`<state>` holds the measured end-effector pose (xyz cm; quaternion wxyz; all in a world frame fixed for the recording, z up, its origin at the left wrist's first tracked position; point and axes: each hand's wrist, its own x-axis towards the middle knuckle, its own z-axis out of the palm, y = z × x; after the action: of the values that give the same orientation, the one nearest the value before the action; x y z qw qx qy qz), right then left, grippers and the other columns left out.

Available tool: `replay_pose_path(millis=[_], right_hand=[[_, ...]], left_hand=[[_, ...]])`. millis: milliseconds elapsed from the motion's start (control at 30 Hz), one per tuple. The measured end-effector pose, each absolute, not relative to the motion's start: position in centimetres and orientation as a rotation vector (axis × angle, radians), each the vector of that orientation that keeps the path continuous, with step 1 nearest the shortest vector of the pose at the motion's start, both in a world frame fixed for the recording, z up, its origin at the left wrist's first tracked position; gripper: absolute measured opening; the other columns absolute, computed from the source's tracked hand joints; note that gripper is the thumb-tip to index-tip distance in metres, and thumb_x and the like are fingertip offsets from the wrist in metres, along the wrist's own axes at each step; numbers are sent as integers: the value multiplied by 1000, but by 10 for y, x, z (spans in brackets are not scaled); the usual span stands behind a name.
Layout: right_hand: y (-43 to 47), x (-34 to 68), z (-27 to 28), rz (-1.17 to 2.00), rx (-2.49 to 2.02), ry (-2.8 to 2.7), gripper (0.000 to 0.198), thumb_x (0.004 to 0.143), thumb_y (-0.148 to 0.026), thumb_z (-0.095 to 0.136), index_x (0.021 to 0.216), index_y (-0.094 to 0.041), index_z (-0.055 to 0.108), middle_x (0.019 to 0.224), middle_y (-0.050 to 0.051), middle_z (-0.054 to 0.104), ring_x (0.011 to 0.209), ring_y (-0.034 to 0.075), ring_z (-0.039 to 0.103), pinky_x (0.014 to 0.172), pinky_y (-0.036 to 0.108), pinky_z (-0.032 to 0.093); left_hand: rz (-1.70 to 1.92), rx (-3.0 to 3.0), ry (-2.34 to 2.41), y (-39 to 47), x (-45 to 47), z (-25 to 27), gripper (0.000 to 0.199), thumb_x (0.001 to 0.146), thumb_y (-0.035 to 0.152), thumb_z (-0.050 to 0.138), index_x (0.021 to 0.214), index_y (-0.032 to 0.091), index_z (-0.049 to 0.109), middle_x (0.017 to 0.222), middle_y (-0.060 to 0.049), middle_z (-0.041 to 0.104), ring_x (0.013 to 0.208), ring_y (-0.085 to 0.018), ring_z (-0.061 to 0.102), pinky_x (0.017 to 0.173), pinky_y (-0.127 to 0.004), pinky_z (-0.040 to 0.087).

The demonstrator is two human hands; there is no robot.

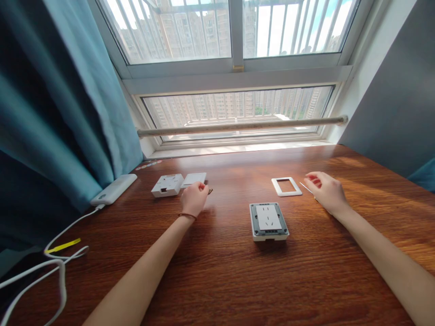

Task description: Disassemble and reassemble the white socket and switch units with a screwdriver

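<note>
Presently, left hand (194,200) pinches small screws (210,191); right hand (325,192) curls over screwdriver (307,188), grip unclear. Socket (268,218) sits on tabletop (217,280) between hands, near frame (277,187). Judged light, stiff, smooth-faced, likely chips if dropped; best held by opposite sides.

A square white plastic frame (289,194) lies at one o'clock from the square white-and-grey plastic socket (268,218) on the brown wooden counter (217,280); a boxy white plastic housing (170,182), at the socket's ten o'clock, has a flat white panel (195,178) at its three o'clock.
</note>
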<state>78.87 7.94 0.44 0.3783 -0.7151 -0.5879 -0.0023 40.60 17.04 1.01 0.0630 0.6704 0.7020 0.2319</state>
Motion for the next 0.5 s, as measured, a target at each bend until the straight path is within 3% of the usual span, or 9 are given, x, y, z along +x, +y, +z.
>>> replay_pose_path(millis=[100,267,500], right_hand=[[84,804,-8,-151,-2080,-1563,32,82,-37,46,103,-15,56,96,12,60,88,25,58,80,39,44],[87,810,-28,-102,-2480,-1581,61,70,-40,56,120,-8,43,110,24,47,106,39,47,78,45,41],[84,809,-31,18,-2584,-1599,58,70,-25,52,122,-4,38,109,26,48,100,38,51,78,43,41]], left_hand=[[636,1942,2219,180,394,2,25,76,37,49,79,21,67,81,-10,69,81,-29,63,65,-33,44],[555,1910,2259,180,396,-13,24,74,41,52,79,24,68,83,-9,71,84,-28,64,68,-33,45],[569,1885,2241,182,394,-17,24,73,42,53,78,23,68,84,-10,71,86,-28,63,72,-34,44]])
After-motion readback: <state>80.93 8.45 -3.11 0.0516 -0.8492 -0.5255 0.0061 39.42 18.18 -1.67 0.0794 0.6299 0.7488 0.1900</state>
